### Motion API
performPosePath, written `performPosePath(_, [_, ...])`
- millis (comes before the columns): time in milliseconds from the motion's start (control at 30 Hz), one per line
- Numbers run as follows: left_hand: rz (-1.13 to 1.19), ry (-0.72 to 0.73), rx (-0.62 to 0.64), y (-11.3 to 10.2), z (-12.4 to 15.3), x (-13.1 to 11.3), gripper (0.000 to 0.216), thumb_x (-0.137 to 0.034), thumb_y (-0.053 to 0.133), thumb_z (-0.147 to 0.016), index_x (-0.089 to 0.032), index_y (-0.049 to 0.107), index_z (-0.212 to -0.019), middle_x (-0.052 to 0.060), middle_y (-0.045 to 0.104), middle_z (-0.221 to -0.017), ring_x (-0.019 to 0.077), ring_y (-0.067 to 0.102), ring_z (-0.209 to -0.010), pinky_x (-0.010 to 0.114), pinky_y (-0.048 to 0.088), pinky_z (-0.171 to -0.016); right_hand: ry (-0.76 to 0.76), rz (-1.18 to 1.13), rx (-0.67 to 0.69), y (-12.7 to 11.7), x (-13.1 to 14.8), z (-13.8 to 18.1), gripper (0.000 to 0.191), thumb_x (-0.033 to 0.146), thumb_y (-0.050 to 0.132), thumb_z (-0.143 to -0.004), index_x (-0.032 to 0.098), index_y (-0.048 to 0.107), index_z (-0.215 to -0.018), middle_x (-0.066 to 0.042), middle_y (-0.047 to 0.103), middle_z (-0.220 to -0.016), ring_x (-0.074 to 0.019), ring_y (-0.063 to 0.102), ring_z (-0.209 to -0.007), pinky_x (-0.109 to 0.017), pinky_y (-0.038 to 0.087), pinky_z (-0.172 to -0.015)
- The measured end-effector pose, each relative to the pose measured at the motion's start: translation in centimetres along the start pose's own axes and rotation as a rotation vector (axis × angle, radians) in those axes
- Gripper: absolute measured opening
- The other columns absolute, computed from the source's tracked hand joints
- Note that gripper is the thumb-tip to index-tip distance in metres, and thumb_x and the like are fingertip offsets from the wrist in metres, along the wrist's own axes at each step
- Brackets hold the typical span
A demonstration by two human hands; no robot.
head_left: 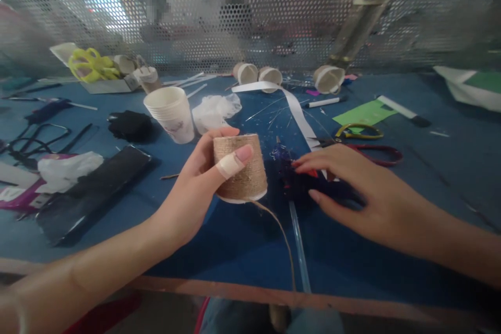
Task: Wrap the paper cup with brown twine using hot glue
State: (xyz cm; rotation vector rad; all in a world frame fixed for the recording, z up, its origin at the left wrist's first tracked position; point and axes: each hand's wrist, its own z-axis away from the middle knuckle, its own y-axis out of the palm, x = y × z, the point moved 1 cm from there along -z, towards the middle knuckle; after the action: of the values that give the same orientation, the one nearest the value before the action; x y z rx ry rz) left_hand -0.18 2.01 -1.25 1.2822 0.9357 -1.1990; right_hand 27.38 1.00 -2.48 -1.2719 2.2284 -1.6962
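My left hand (207,172) is closed round a paper cup wrapped in twine (245,175), with a bandage on its thumb. The cup is tilted, and a loose tail of twine (287,240) hangs from its white rim past the table edge. At the right, my right hand (352,182) has thumb and fingers apart over a dark blue glue gun (284,172) lying on the table. Its fingertips are at the gun's body; whether they touch it I cannot tell. A clear glue stick (299,245) sticks out of the gun towards the table edge.
Stacked paper cups (172,115) and a crumpled plastic bag (215,112) stand behind my left hand. Scissors (376,154), green paper (364,115) and markers lie at the right. Twine-wrapped cups (329,79) lie along the perforated metal screen (274,21). A black packet (94,193) is at the left.
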Motion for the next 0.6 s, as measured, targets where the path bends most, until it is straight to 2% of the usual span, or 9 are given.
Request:
performPosePath(67, [0.001,0.002,0.008,0.1,0.0,0.0,0.045,-0.050,0.095,-0.080,-0.032,0.072,-0.113,0.000,0.073,-0.105,0.0233,0.068,-0.095,0.032,0.055,-0.076,0.001,-0.146,0.090,0.0,1.5,0.3,0.026,0.035,0.066,-0.101,0.032,0.072,-0.126,-0.007,0.080,-0.126,-0.0266,0.077,-0.112,-0.044,0.065,-0.091])
performPosePath(167, [-0.009,0.010,0.016,0.3,0.1,0.1,0.046,-0.050,0.096,-0.079,-0.032,0.072,-0.114,-0.001,0.073,-0.104,0.0221,0.067,-0.094,0.031,0.055,-0.078,0.136,-0.433,0.316,0.0,3.4,0.9,0.041,0.040,0.074,-0.097,0.036,0.072,-0.138,-0.004,0.085,-0.118,-0.0203,0.078,-0.090,-0.035,0.065,-0.076])
performPosePath(233, [-0.031,0.025,0.027,0.5,0.2,0.2,0.046,-0.050,0.096,-0.080,-0.032,0.073,-0.115,-0.001,0.072,-0.105,0.0204,0.066,-0.094,0.029,0.055,-0.077,0.267,-0.670,0.469,0.0,4.1,1.2,0.047,0.043,0.077,-0.096,0.031,0.072,-0.141,-0.005,0.087,-0.108,-0.0186,0.076,-0.082,-0.033,0.062,-0.072])
performPosePath(300, [-0.058,0.044,0.046,0.5,0.3,0.4,0.045,-0.051,0.096,-0.081,-0.032,0.073,-0.115,-0.002,0.073,-0.106,0.0191,0.067,-0.093,0.027,0.055,-0.076,0.370,-0.884,0.565,0.0,4.4,1.3,0.044,0.049,0.077,-0.097,0.024,0.076,-0.133,-0.007,0.085,-0.094,-0.0183,0.075,-0.077,-0.032,0.060,-0.070])
performPosePath(433, [-0.076,0.051,0.125,0.3,0.4,0.7,0.039,-0.044,0.092,-0.087,-0.032,0.073,-0.120,-0.002,0.076,-0.107,0.0187,0.071,-0.096,0.024,0.058,-0.076,0.509,-1.057,0.631,0.1,4.2,1.1,0.047,0.063,0.077,-0.096,0.017,0.079,-0.110,-0.001,0.070,-0.068,-0.0135,0.062,-0.061,-0.028,0.053,-0.064])
performPosePath(533, [-0.086,0.035,0.181,0.2,0.6,0.7,0.037,-0.038,0.089,-0.092,-0.033,0.075,-0.126,-0.002,0.078,-0.111,0.0175,0.074,-0.102,0.022,0.059,-0.081,0.555,-0.985,0.626,-0.1,4.0,0.9,0.046,0.064,0.081,-0.092,0.019,0.078,-0.096,0.001,0.064,-0.067,-0.0100,0.052,-0.057,-0.023,0.043,-0.055])
performPosePath(600, [-0.091,0.018,0.200,0.3,0.7,0.8,0.039,-0.036,0.089,-0.093,-0.034,0.076,-0.129,-0.002,0.080,-0.114,0.0173,0.075,-0.106,0.022,0.060,-0.085,0.532,-0.891,0.530,-0.4,3.8,0.8,0.042,0.062,0.082,-0.091,0.021,0.077,-0.087,-0.001,0.065,-0.070,-0.0109,0.052,-0.060,-0.022,0.042,-0.055])
